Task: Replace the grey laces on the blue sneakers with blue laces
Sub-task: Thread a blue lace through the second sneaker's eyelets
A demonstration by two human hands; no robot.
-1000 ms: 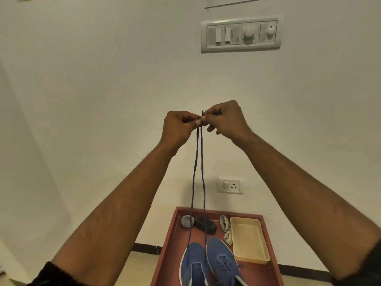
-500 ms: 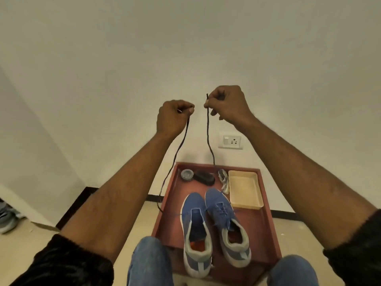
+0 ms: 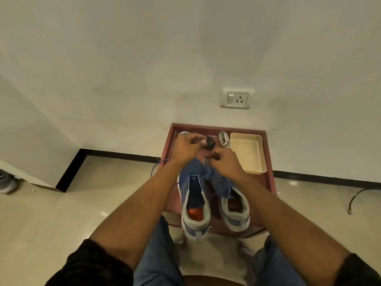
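Note:
Two blue sneakers stand side by side on a small red-brown table (image 3: pixel 268 178), heels toward me. The left sneaker (image 3: pixel 194 205) has no lace across its tongue. The right sneaker (image 3: pixel 231 201) is laced in blue. My left hand (image 3: pixel 186 146) is curled above the left sneaker's toe and pinches one end of a blue lace (image 3: pixel 157 167), which loops off the table's left edge. My right hand (image 3: pixel 225 162) pinches the other lace end over the right sneaker's toe. A bundle of grey laces (image 3: pixel 224 139) lies at the table's back.
A cream plastic tray (image 3: pixel 248 153) sits at the table's back right. A dark round object (image 3: pixel 210 142) and a small tin (image 3: pixel 183 133) lie at the back left, partly behind my left hand. My knees in jeans are below. A grey shoe (image 3: pixel 7 182) lies far left.
Both hands have come down from high in front of the wall to just above the sneakers' toes, carrying the lace ends. The view has tilted down.

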